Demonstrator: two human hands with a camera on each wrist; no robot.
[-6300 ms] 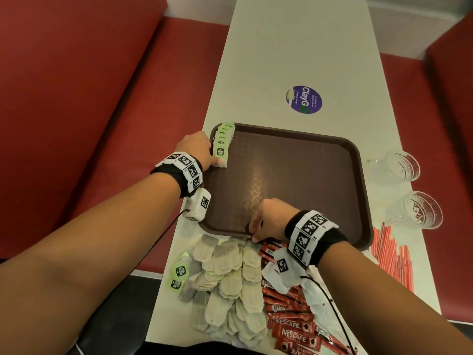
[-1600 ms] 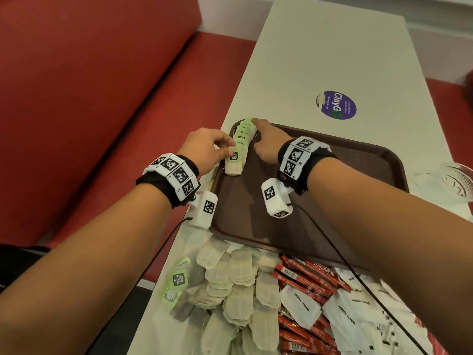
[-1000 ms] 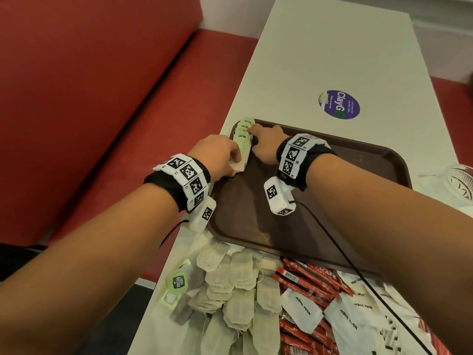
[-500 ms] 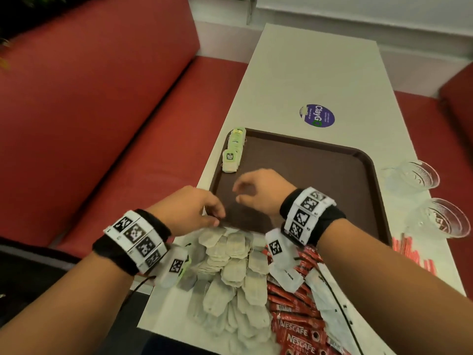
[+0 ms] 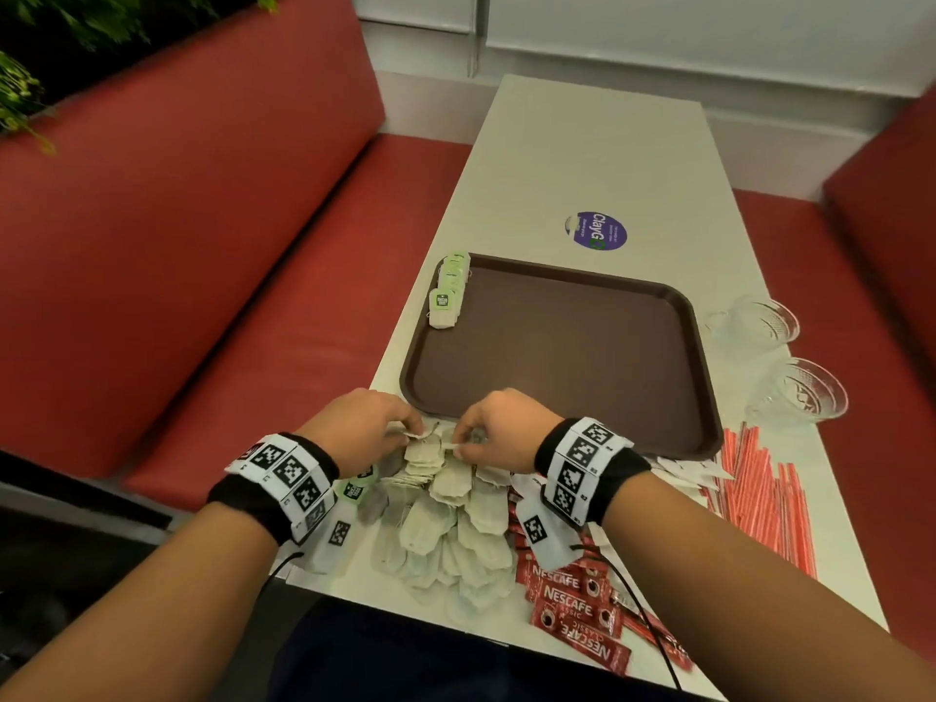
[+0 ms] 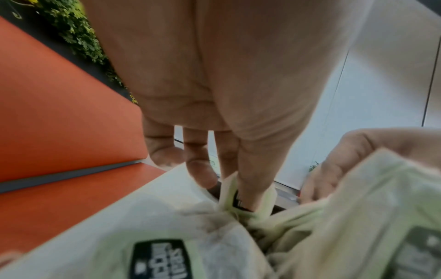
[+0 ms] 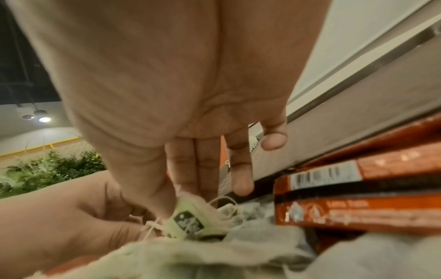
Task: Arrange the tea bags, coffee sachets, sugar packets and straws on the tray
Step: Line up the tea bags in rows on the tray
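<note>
Paper, thin and limp: the loose heap of pale filter-paper tea bags (image 5: 445,519) at the table's near edge, just short of the dark brown plastic tray (image 5: 704,357), should weigh almost nothing, tear easily and snag by their strings, so the stiff green card tags look the safest hold. The left hand (image 5: 362,428) pinches one tag (image 6: 241,198); the right hand (image 5: 499,430) pinches another (image 7: 188,220). Which bag belongs to which tag is hidden in the tangle.

white table (image 5: 582,159) | brown tray (image 5: 557,347) | loose tea bags (image 5: 456,524), coffee sachets (image 5: 572,600), straws (image 5: 765,504), two glasses (image 5: 790,367), round sticker (image 5: 596,231)
</note>
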